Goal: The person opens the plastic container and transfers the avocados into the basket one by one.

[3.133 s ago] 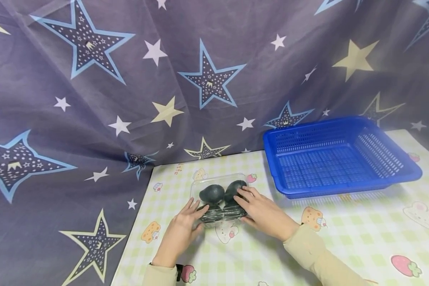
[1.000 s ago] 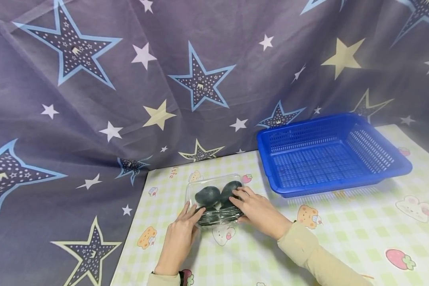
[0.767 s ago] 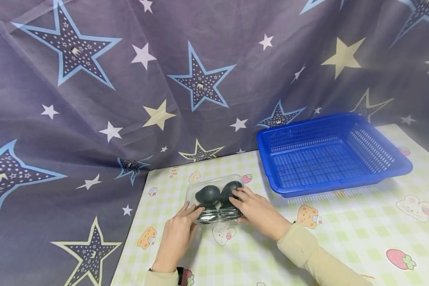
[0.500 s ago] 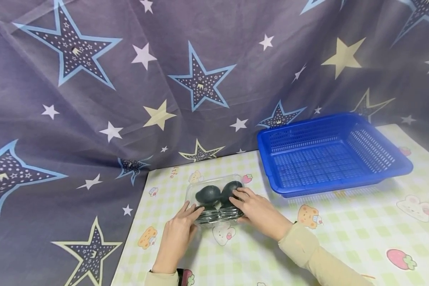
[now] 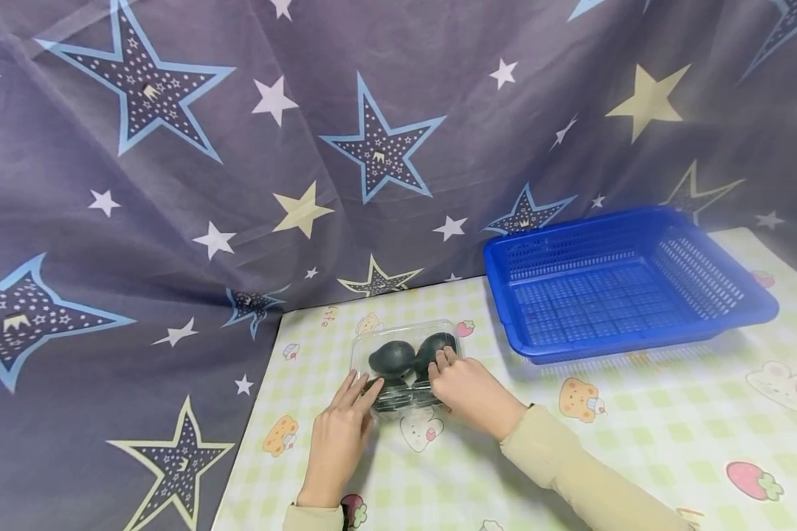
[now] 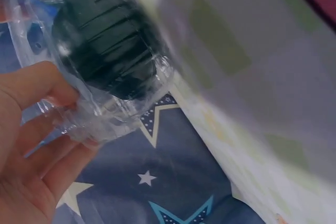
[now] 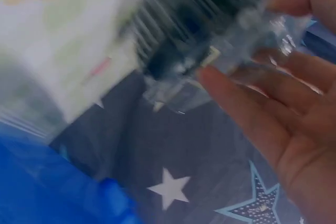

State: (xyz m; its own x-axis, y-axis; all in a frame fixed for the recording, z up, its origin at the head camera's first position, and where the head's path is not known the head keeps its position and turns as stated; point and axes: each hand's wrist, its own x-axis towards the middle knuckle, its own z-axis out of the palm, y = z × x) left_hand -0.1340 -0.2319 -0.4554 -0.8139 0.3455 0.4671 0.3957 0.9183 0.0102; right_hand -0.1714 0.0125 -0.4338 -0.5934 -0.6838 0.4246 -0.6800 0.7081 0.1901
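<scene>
A clear plastic clamshell box [image 5: 404, 400] with dark green avocados inside sits on the table. Two avocados show whole through its lid, one on the left [image 5: 392, 359] and one on the right [image 5: 436, 345]; the ribbed front wall blurs what lies behind it. My left hand [image 5: 339, 435] grips the box's left front corner, its thumb and fingers on the rim of the plastic in the left wrist view. At the right front side my right hand [image 5: 474, 391] holds the box's edge with curled fingers, covering part of the right avocado.
A blue perforated plastic basket [image 5: 620, 350] stands to the right of the box, with nothing in it. Beneath lies a green-checked tablecloth [image 5: 671, 450] with cartoon prints. A purple star-patterned curtain [image 5: 398, 221] hangs behind the table.
My right hand's fingers have drawn in and curled, shifting from the box's right side toward its front edge. The left hand keeps its hold, and the box stays in place.
</scene>
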